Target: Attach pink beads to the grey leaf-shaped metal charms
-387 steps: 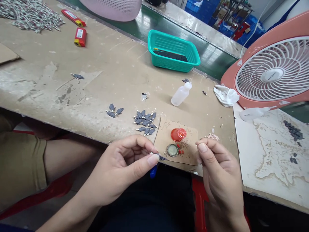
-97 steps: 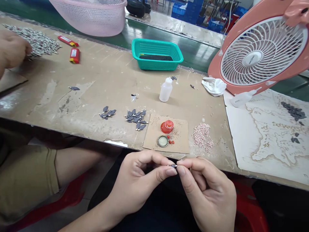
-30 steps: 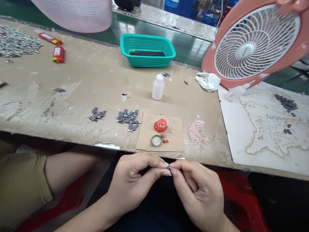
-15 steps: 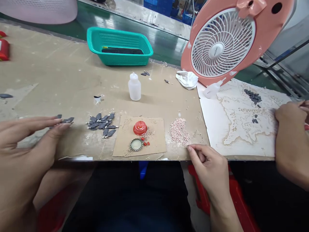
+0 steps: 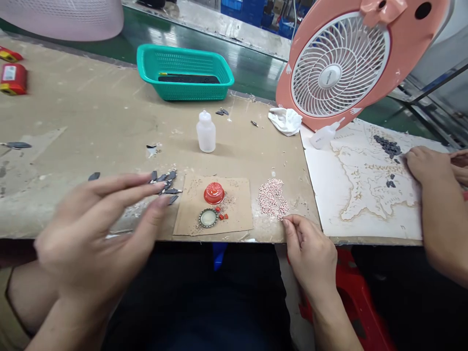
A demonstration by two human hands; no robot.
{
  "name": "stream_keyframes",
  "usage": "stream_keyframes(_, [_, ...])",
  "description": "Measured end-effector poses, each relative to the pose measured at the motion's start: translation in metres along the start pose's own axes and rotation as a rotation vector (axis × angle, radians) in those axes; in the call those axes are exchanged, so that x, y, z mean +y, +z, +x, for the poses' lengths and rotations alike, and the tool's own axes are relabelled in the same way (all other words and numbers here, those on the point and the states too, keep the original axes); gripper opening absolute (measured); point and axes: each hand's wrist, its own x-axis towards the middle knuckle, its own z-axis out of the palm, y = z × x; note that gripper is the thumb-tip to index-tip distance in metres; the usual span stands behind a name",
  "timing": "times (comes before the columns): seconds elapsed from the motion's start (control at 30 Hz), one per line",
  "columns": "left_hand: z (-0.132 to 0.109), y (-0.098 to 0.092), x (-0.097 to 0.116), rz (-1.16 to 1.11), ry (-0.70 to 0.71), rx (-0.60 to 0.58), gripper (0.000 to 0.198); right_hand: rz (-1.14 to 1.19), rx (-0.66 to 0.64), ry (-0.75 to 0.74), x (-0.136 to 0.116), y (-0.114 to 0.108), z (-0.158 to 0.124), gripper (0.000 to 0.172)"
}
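Our left hand is spread, thumb and fingers apart, over the near-left part of a cluster of dark leaf-shaped pieces on the desk; it is blurred, so we cannot tell whether its tips touch any. Our right hand, well apart from it, has thumb and forefinger closed together at the near edge of a heap of tiny pinkish beads; whether a bead is pinched there is too small to tell.

Dark pieces lie on our left and beads on our right, presumably so each hand has its own supply in easy reach. Between the two lots sits a cardboard square, carrying a red cup and a bottle cap; we take it for a mat that keeps crumbs off the surface. Behind it, a white bottle stands upright, set back probably so our wrists don't knock it. Farther still is a teal basket, apparently parked clear of our elbows. On our right, a co-worker's hand is near dark chips on a map-printed sheet, which seems to mark off that person's own patch.
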Motion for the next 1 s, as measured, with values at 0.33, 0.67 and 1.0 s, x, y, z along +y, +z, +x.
stream_keyframes(0.33, [-0.022,0.045,0.05,-0.127,0.334,-0.321,0.016,-0.105,-0.028,0.018,0.0,-0.006,0.003,0.033])
stream_keyframes(0.67, [-0.025,0.055,0.063,-0.337,-0.053,-0.636,0.01,0.129,0.068,-0.094,-0.016,-0.019,0.001,0.025])
stream_keyframes(1.0, [-0.029,0.043,0.065,-0.572,-0.288,-0.699,0.022,0.45,0.042,-0.298,-0.057,-0.027,-0.004,0.01])
